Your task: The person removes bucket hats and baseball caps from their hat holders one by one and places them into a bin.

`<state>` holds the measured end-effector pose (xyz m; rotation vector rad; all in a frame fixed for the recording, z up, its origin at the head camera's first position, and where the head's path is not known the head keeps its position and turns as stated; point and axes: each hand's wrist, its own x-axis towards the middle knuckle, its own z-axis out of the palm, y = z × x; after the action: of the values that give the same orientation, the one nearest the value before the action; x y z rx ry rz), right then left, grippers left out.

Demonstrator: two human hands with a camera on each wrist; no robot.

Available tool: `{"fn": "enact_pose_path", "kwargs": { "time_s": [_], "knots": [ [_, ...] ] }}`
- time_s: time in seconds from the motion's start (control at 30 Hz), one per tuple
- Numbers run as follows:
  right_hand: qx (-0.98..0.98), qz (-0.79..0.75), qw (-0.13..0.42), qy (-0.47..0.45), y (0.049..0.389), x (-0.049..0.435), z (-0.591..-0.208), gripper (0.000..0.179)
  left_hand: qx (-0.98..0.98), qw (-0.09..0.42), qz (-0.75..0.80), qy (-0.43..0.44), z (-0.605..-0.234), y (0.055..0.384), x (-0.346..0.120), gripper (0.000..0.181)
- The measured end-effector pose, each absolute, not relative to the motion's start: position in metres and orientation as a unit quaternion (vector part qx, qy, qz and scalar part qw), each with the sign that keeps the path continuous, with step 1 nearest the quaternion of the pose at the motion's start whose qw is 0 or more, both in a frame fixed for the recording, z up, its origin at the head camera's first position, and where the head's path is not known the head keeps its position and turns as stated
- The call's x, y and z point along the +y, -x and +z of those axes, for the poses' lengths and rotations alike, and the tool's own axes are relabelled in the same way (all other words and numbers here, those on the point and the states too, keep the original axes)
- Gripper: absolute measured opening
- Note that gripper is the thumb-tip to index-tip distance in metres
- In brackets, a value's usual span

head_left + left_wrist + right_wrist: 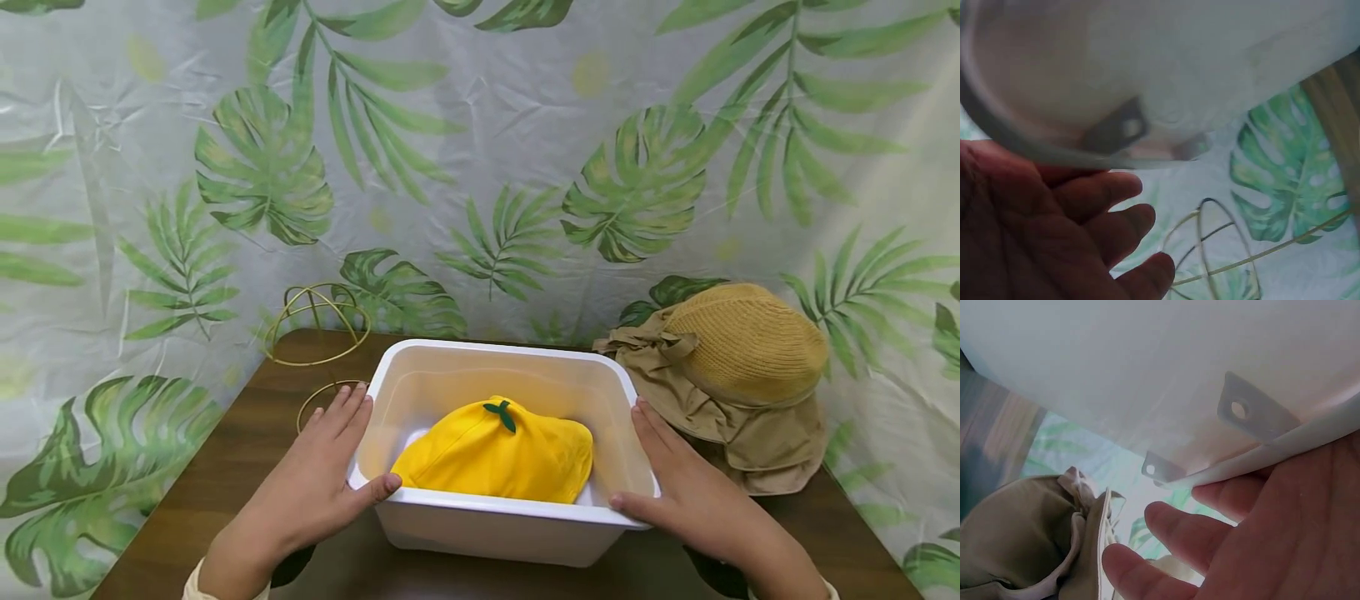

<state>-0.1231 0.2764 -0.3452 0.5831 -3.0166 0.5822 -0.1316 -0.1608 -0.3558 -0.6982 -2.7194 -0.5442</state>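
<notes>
A white plastic bin stands near the front of the table. Inside it lies a yellow cloth hat with a small green leaf-shaped piece on top. My left hand rests at the bin's left rim, thumb across the front corner and fingers stretched along the side. At the right rim, my right hand lies the same way, its thumb near the front corner. In the right wrist view, its extended fingers spread beside the rim, close to two tabs with holes.
Behind the bin at left stands a gold wire stand, partly hidden by the bin and left hand. To the right sits a woven straw hat with a tan cloth brim and bow. A leaf-print sheet hangs behind the wooden table.
</notes>
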Motion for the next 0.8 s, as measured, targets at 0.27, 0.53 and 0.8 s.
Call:
{"fn": "enact_pose_path", "kwargs": {
  "time_s": [0.27, 0.53, 0.8],
  "knots": [
    [-0.963, 0.201, -0.002, -0.182, 0.126, 0.276, -0.345, 0.105, -0.938, 0.186, -0.183, 0.228, -0.369, 0.136, -0.154, 0.093],
    [-0.956, 0.228, -0.019, -0.184, 0.128, 0.277, -0.346, 0.105, -0.937, 0.203, -0.179, 0.221, -0.37, 0.132, -0.152, 0.088],
    [-0.944, 0.261, -0.022, -0.2, 0.127, 0.281, -0.347, 0.103, -0.945, 0.194, -0.157, 0.211, -0.369, 0.121, -0.149, 0.091]
  ]
}}
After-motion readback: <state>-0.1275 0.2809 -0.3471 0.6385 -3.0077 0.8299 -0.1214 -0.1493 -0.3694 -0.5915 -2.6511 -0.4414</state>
